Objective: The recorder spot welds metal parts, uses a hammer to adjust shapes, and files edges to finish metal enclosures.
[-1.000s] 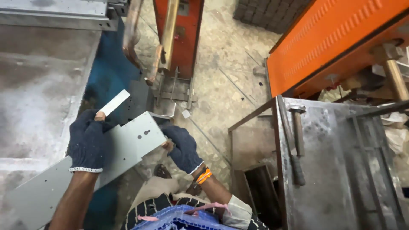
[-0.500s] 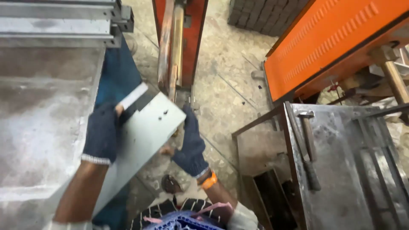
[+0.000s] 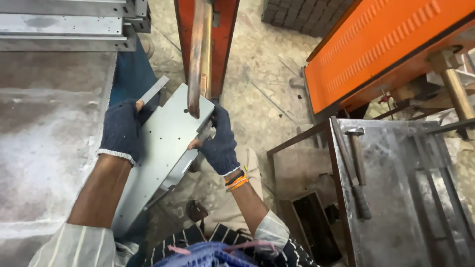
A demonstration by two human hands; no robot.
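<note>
Grey sheet-metal panel (image 3: 166, 143) gripped by both gloved hands (image 3: 121, 129) (image 3: 220, 143), seemingly touching the copper electrode arm (image 3: 198, 54).

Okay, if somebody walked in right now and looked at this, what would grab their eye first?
Probably the grey sheet-metal panel at the centre, gripped by the left hand and the right hand, both in dark knit gloves, with its top edge under the copper arm of an orange machine. At right, a hammer lies on a steel table.
</note>
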